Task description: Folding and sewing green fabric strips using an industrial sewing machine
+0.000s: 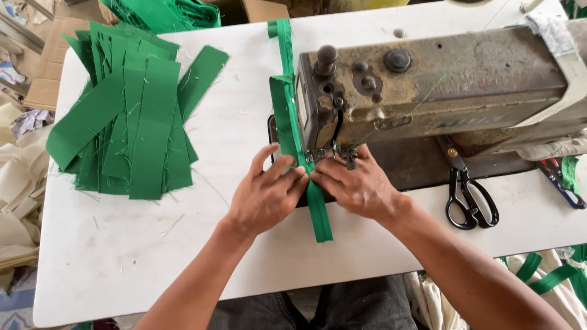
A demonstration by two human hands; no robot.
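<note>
Both hands lie flat on a folded green strip (320, 211) that runs across the white table (122, 256) and under the foot of an old, rust-stained sewing machine (428, 85). The left hand (266, 195) presses the strip from its nine o'clock side, fingers spread and pointing up toward the needle; it grips nothing, just pins the cloth down. The right hand (358, 186) does the same from the three o'clock side, fingers stretched out, tips close by the foot (342, 153), palm down on the cloth and the machine bed. The two hands nearly touch over the strip, whose free end sticks out at six o'clock, toward the person's lap. Past the foot, at twelve o'clock, the strip climbs beside the machine head and trails off toward the far table edge. At nine to ten o'clock from the hands, well apart, a fanned pile of cut green strips (134, 116) lies on the table. At three o'clock, near the right wrist, black scissors (469, 198) rest with the handles toward the person. Farther out at three o'clock, at the table edge, a small clipper (559, 177) lies with a scrap of green on it. More green cloth (171, 12) is heaped beyond the table at eleven o'clock.
</note>
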